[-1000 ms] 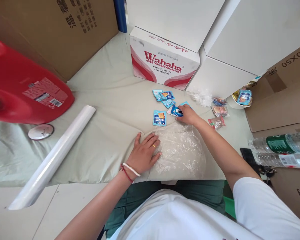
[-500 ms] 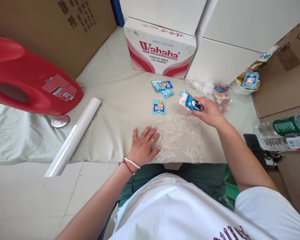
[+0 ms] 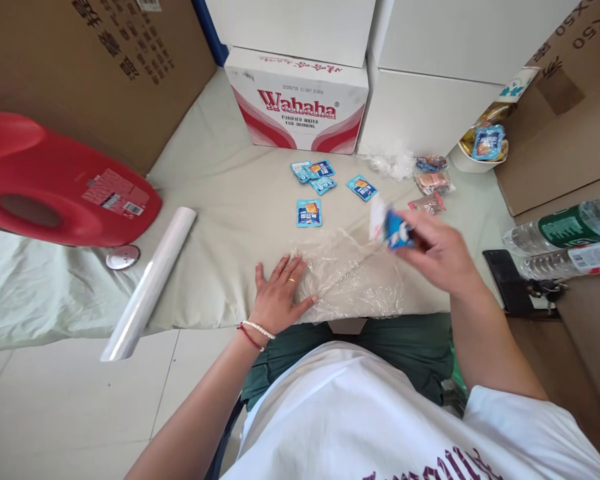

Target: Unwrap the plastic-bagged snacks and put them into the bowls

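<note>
My left hand [image 3: 279, 293] lies flat with fingers spread, its thumb side on the edge of a crumpled sheet of clear plastic film [image 3: 353, 280]. Above the film's right part, my right hand [image 3: 437, 253] grips a small blue-and-white packet [image 3: 399, 230], blurred by motion. Behind the film, one blue snack sachet [image 3: 309, 213] lies alone. Farther back are several overlapping blue sachets [image 3: 322, 184], and another sachet [image 3: 362, 188] rests off to their right.
A roll of clear film [image 3: 153, 280] and a red jug [image 3: 65, 180] stand left. At the back are a Wahaha box [image 3: 300, 110], crumpled plastic [image 3: 393, 165] and wrapped snacks [image 3: 434, 181]. Plastic bottles [image 3: 580, 223], a phone [image 3: 507, 280] and a snack tub [image 3: 475, 162] are right.
My right hand has moved right and nearer to me with the packet, uncovering the sachet behind it. My left hand stays flat by the film. The camera view has shifted slightly.
</note>
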Motion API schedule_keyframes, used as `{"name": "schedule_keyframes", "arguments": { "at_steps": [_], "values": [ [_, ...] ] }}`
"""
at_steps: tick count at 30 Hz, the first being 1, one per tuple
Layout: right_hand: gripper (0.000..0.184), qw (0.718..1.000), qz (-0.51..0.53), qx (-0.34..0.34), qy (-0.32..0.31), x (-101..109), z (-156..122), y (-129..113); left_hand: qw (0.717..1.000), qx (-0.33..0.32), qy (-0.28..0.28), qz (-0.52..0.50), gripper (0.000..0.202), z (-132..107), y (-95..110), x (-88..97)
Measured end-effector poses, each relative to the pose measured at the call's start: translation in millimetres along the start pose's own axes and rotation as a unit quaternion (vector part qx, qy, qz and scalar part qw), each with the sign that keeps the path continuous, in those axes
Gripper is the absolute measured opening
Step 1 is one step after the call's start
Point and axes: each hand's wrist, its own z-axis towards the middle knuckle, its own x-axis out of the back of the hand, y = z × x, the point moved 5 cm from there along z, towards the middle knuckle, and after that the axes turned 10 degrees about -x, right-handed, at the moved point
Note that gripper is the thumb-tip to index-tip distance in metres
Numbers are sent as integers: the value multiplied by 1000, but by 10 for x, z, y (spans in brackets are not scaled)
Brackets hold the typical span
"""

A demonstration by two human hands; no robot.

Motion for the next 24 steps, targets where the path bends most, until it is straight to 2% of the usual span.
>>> {"name": "schedule_keyframes", "arguments": {
  "at_steps": [2, 3, 4, 5, 6, 8, 10, 12, 14, 16, 18, 20, 24],
  "values": [
    [48, 982, 53, 41, -175, -352, -119, -120, 1000, -2, 0, 2, 78, 3, 0, -5],
    [47, 968, 66, 41, -239, -536, -154, -117, 1000, -2, 0, 3, 79, 3, 1, -4],
    [46, 958, 70, 23, -277, -701, -154, -60, 1000, -1, -2, 5, 80, 1, 3, -1],
    [45, 955, 67, -9, -289, -839, -120, 45, 1000, 1, -5, 6, 80, -2, 5, 2],
    [44, 958, 56, -50, -278, -936, -56, 187, 1000, 4, -9, 9, 79, -5, 8, 5],
    [40, 968, 4, -136, -209, -999, 105, 508, 1000, 10, -19, 15, 77, -13, 14, 10],
    [38, 967, -81, -198, -139, -929, 234, 761, 999, 16, -26, 23, 75, -16, 17, 11],
    [41, 957, -151, -227, -96, -813, 290, 867, 999, 20, -32, 27, 75, -10, 18, 7],
    [47, 960, -167, -208, -82, -724, 279, 812, 999, 20, -37, 26, 76, 2, 19, 0],
    [51, 974, -145, -144, -95, -702, 225, 632, 999, 18, -37, 22, 79, 13, 18, -5],
    [53, 980, -126, -62, -141, -755, 151, 407, 999, 16, -31, 18, 82, 17, 15, -5],
    [55, 971, -137, -7, -197, -866, 87, 233, 1000, 14, -21, 13, 85, 8, 4, -6],
    [56, 941, -203, 9, -269, -1132, 53, 161, 1000, 4, 11, 2, 79, -49, -47, -9]
  ]
}}
